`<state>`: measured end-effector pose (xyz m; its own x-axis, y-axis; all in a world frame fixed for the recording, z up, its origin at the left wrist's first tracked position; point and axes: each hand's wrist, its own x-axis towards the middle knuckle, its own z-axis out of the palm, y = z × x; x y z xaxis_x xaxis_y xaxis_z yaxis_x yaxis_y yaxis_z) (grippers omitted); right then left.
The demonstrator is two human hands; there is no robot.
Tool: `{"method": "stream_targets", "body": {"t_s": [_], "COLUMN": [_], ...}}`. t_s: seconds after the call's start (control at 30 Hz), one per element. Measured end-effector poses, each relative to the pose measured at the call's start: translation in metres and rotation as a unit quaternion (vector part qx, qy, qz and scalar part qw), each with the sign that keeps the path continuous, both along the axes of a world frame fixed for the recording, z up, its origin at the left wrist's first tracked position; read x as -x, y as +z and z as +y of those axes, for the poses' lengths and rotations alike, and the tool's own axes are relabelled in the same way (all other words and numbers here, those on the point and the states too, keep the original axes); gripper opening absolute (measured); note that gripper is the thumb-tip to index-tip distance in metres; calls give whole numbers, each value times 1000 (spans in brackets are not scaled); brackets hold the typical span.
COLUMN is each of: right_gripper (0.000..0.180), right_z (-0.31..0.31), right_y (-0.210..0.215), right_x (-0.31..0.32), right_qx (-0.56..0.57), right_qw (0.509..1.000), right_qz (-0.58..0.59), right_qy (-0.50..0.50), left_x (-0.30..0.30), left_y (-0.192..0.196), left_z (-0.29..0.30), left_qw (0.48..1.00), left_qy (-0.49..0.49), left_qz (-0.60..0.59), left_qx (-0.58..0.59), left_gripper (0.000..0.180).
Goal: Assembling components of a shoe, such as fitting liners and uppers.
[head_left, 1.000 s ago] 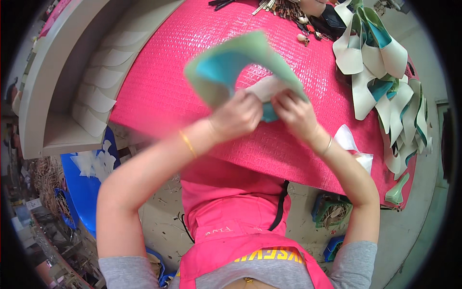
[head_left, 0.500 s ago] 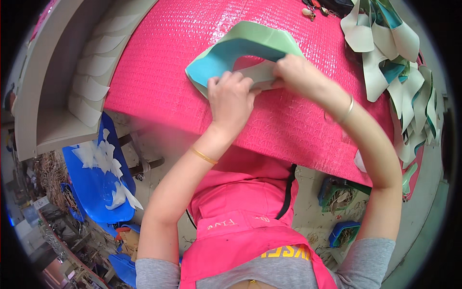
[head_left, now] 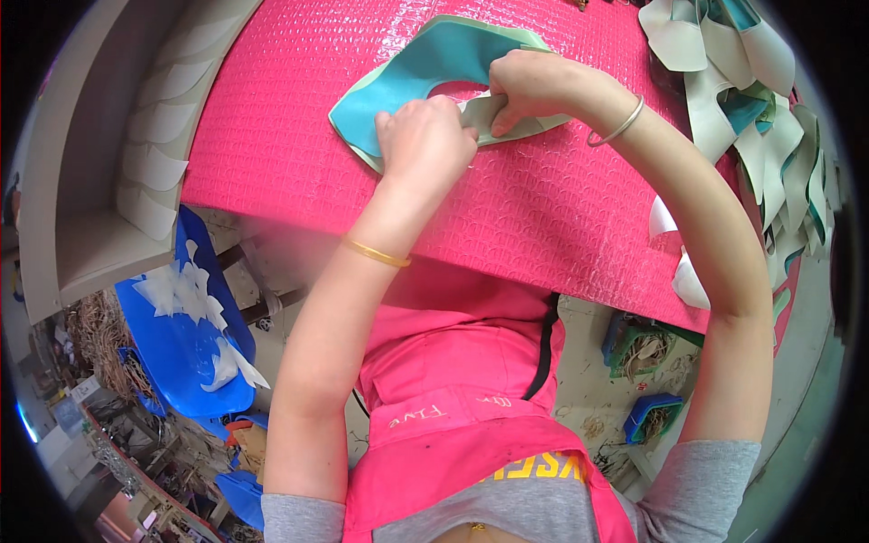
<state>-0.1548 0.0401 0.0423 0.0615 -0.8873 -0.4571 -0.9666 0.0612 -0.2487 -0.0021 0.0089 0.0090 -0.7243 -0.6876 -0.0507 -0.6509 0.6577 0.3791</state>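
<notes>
Work table, covered in a bright pink quilted, glossy sheet (head_left: 299, 118): fills the upper half of the view and carries everything listed below.

Stack of cut pieces, pale grey-green and teal, curved shoe-upper shapes (head_left: 769, 118): lies at about two o'clock on the table, heaped and fanned, well apart from the hands. To my eye these are either finished or waiting; which, I cannot tell. Two small white pieces (head_left: 679, 262) sit at the table's near edge around four o'clock.

Blue plastic chair or bin with white offcuts on it (head_left: 195, 335): on the floor at eight o'clock, below the table edge.

Grey shelf unit holding a row of pale curved pieces (head_left: 154, 136): at nine to ten o'clock.

Piece in hand, a horseshoe-shaped shoe upper, teal inner face with a pale green edge (head_left: 425, 72): lies flat on the pink sheet at twelve o'clock. Its long axis runs roughly from ten o'clock to three o'clock; the closed curve bulges toward eleven, and the open ends point toward three to four o'clock, where the hands meet.

Left hand (head_left: 425, 140): closed into a loose fist, knuckles up, pressing down on the near arm of the piece.

Right hand (head_left: 534, 86): fingers curled, pinching a pale grey-green tab (head_left: 484, 113) at the open end and folding or pulling it.

State of work, as a judgement: mid-way on this one piece, the end being joined or turned, not yet released.
</notes>
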Motion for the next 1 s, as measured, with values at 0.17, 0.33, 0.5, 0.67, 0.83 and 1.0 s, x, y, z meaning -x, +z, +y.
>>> {"method": "stream_targets", "body": {"t_s": [0.17,0.33,0.5,0.67,0.83,1.0], "right_gripper": [28,19,18,15,15,15], "right_z": [7,14,8,3,0,2], "right_y": [-1,5,-3,12,2,4], "right_x": [-13,-25,-13,-9,2,7], "right_qx": [68,87,65,-20,-15,-11], "right_qw": [993,984,988,984,973,982], "right_qz": [87,148,107,125,152,125], "right_qy": [39,52,89,124,172,144], "left_x": [-4,-33,-31,-19,-11,-8], "left_y": [9,-27,-22,-26,-25,-35], "left_z": [14,40,37,44,44,45], "left_qw": [984,947,961,957,970,950], "left_qy": [-59,-162,-172,-176,-172,-179], "left_qz": [-1,107,135,170,142,223], "left_qx": [169,254,171,153,103,125], "left_gripper": [20,36,36,36,34,34]}}
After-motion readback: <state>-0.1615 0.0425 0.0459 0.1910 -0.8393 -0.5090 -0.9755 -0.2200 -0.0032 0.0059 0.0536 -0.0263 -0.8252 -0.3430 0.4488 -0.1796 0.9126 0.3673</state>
